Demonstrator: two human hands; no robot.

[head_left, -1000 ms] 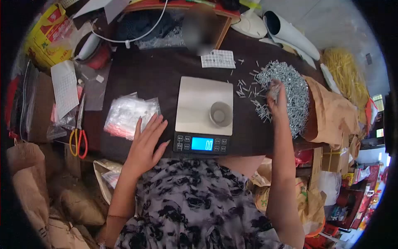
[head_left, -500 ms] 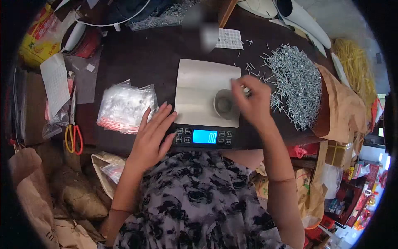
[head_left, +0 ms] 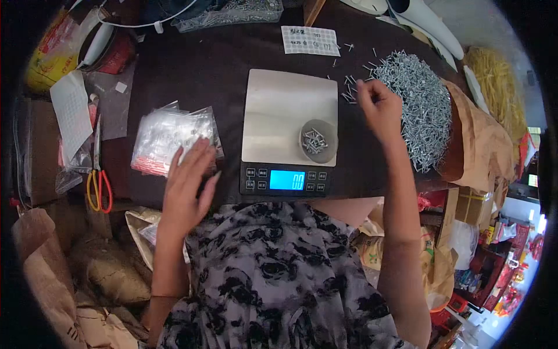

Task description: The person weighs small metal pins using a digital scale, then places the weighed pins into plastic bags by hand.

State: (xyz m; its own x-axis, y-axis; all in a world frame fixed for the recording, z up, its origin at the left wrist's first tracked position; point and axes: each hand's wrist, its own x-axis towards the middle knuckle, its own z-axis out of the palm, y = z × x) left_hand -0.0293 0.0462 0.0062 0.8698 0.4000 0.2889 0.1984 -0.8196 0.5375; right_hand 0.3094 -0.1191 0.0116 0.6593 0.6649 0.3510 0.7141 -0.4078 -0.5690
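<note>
Screw pile [head_left: 417,104] on the counter [head_left: 192,75], touching right hand [head_left: 381,109] at its three o'clock; grip curled, contents impossible to tell. Left hand [head_left: 186,180] spread open, empty, over plastic bags [head_left: 165,136], nine o'clock of scale [head_left: 288,110].

Soft, even indoor light falls from above, leaving no hard shadows on the dark table [head_left: 192,75]. The brightest patch is daylight at the right edge. The steel plate of the scale [head_left: 288,113] carries a dull sheen without glare, its blue display [head_left: 286,180] glows, and the heap of nails [head_left: 421,110] glints. The left hand [head_left: 186,183] is smeared with blur; the right hand [head_left: 381,107] is sharp. A fisheye lens bends the edges, and black vignette fills all 4 corners. The near left is dim.
</note>
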